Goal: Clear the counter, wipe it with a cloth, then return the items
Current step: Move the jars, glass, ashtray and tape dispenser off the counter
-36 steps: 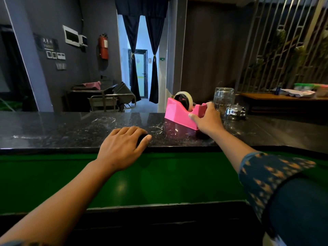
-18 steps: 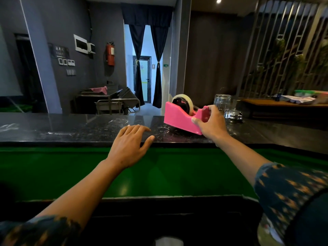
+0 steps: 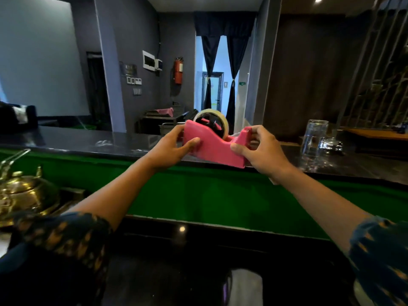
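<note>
A pink tape dispenser (image 3: 215, 143) with a roll of pale tape hangs in the air just above the near edge of the dark stone counter (image 3: 88, 140). My left hand (image 3: 171, 149) grips its left end, thumb on the front face. My right hand (image 3: 260, 150) grips its right end, where the cutter is. Both arms reach forward over the green counter front (image 3: 198, 195). No cloth shows in this view.
An upturned clear glass (image 3: 313, 138) and a small shiny metal bell (image 3: 331, 145) stand on the counter at the right. A brass kettle (image 3: 24, 193) sits low at the left. A lower black surface (image 3: 198, 272) lies below me.
My right hand lifted the dispenser off the counter and brought it toward me. My left hand left the counter edge and took hold of the dispenser's left end.
</note>
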